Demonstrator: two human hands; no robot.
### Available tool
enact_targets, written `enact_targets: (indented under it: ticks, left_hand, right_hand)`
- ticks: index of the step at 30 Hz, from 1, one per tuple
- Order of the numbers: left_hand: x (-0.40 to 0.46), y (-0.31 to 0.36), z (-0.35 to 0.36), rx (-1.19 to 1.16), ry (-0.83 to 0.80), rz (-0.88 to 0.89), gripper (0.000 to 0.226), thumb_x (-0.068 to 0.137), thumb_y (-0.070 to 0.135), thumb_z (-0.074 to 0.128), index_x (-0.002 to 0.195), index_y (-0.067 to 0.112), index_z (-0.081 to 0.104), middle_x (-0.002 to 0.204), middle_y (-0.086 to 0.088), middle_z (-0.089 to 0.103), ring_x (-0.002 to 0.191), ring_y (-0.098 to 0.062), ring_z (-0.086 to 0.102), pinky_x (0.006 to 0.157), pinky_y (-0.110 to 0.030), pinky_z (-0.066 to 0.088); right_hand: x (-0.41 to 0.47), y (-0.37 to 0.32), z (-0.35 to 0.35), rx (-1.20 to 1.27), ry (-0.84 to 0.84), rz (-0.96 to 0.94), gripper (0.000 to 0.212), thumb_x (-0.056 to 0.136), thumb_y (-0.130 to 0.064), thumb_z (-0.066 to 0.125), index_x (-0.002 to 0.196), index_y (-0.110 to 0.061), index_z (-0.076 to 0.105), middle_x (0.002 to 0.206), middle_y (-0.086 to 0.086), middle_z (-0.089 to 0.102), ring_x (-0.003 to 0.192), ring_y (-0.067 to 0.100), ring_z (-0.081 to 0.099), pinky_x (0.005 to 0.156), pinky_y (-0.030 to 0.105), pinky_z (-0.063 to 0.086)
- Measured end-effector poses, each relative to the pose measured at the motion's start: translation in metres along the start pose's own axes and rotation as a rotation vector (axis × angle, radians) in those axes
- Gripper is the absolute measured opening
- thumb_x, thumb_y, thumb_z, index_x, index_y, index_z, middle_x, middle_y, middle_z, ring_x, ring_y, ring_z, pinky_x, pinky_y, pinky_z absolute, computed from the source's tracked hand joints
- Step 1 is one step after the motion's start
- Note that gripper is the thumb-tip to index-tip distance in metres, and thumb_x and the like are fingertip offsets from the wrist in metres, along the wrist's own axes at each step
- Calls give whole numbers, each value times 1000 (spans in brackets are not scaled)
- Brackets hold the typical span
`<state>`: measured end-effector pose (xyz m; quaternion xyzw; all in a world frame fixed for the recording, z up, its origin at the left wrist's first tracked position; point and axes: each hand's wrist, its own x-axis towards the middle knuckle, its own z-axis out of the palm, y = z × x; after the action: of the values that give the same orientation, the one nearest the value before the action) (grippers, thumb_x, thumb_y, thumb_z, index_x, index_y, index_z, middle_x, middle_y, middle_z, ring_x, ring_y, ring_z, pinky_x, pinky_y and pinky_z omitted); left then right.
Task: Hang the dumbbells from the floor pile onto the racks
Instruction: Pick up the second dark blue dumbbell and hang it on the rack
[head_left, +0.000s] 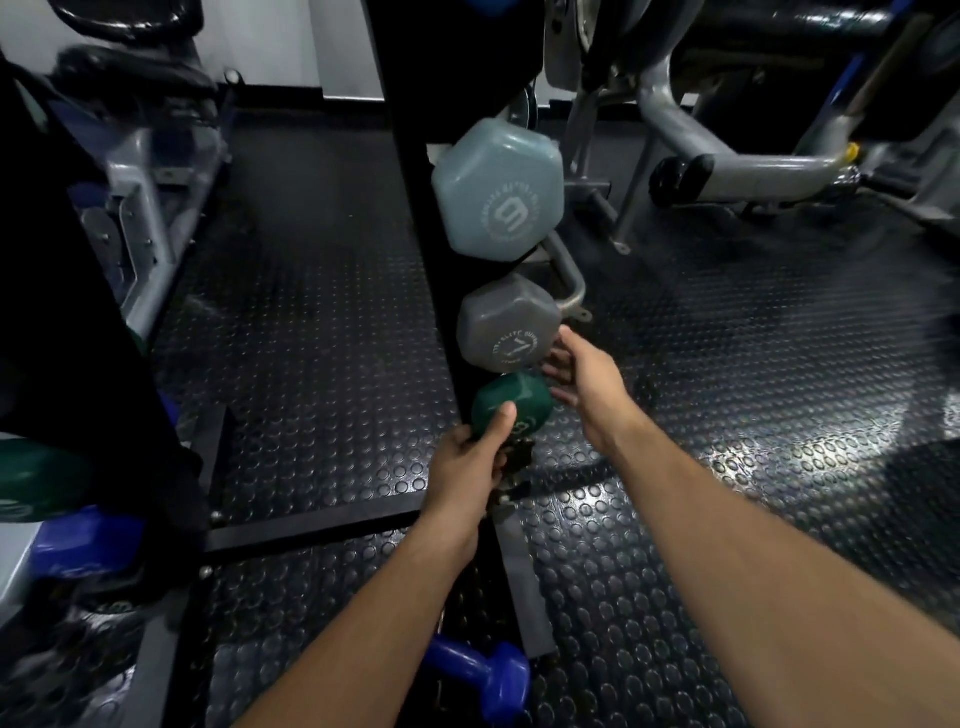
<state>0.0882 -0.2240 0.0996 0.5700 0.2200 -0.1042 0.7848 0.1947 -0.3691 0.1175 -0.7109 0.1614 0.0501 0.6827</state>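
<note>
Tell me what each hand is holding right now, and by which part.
The left hand grips the green dumbbell by its near head, thumb across the face. The right hand is open beside it, holding nothing.

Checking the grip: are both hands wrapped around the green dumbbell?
No. Only the left hand grips the green dumbbell at the rack; the right hand is open beside it, fingers spread near the grey dumbbell.

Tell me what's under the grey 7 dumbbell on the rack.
Directly below the grey 7 dumbbell sits a green dumbbell, gripped by the left hand. The open right hand covers its right side; the rack pegs behind are hidden.
</note>
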Motion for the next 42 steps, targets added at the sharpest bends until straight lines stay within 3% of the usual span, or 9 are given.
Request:
enact_targets:
  ticks: [6, 11, 13, 16, 19, 26, 31, 36, 42]
  left_hand:
    - [1, -14, -27, 157, 19, 9, 75, 67, 75, 79, 123, 26, 67, 120, 8, 72, 114, -15, 66, 105, -42, 50]
    - [-7, -28, -64, 267, 0, 8, 93, 70, 83, 69, 143, 29, 52, 140, 6, 59, 128, -19, 55, 104, -40, 44]
    - [-11, -34, -80, 327, 33, -4, 86, 77, 77, 66, 143, 25, 51, 138, 2, 58, 126, -21, 55, 107, -43, 45]
    - [-15, -47, -104, 372, 87, -23, 67, 89, 61, 65, 140, 20, 53, 128, 2, 58, 117, -17, 55, 99, -34, 41]
    - [-10, -67, -128, 543, 115, -35, 82, 88, 65, 63, 148, 13, 47, 142, -5, 58, 123, -22, 56, 102, -35, 42]
    - [-7, -121, -155, 881, -17, -197, 80, 83, 56, 77, 142, 8, 51, 127, -5, 61, 112, -20, 57, 92, -27, 41]
    - [7, -152, -158, 999, -69, -248, 83, 76, 49, 85, 140, 10, 49, 113, -3, 64, 103, -22, 63, 92, -31, 51]
    - [20, -174, -161, 1085, -22, -215, 83, 73, 42, 87, 140, 14, 47, 124, -8, 63, 107, -26, 64, 96, -38, 52]
    - [27, -193, -163, 1046, -32, -220, 81, 81, 40, 80, 146, 13, 40, 113, -5, 62, 97, -24, 65, 90, -37, 55]
  right_hand:
    - [-46, 41, -11, 13, 90, 51, 42, 105, -44, 53, 139, -21, 59, 129, -3, 68, 118, 15, 65, 108, 42, 49]
    - [-92, 88, -11, 61, 143, 153, 23, 107, -35, 52, 126, -27, 61, 122, -4, 68, 115, 15, 64, 93, 31, 51]
    - [-111, 116, -8, 58, 165, 203, 20, 106, -34, 55, 124, -28, 62, 121, -4, 68, 114, 15, 64, 89, 29, 49]
    - [-132, 162, -6, 42, 181, 308, 29, 105, -33, 58, 130, -20, 64, 126, 0, 68, 120, 19, 62, 105, 36, 48]
    - [-151, 200, -2, -1, 206, 390, 33, 103, -33, 60, 132, -17, 65, 128, 1, 68, 121, 22, 61, 113, 44, 46]
    - [-179, 259, -5, -207, 247, 564, 22, 100, -22, 64, 119, -11, 59, 97, 7, 65, 82, 20, 60, 75, 33, 45]
    - [-176, 304, 4, -74, 161, 719, 38, 95, -28, 72, 118, 0, 62, 104, 17, 70, 86, 27, 65, 71, 34, 47]
    - [-175, 324, 12, -41, 40, 793, 38, 94, -36, 73, 121, -17, 55, 118, 11, 65, 117, 33, 58, 106, 47, 41]
    - [-170, 346, 14, 4, 97, 724, 37, 94, -26, 75, 126, -16, 60, 118, 9, 68, 111, 27, 64, 94, 45, 52]
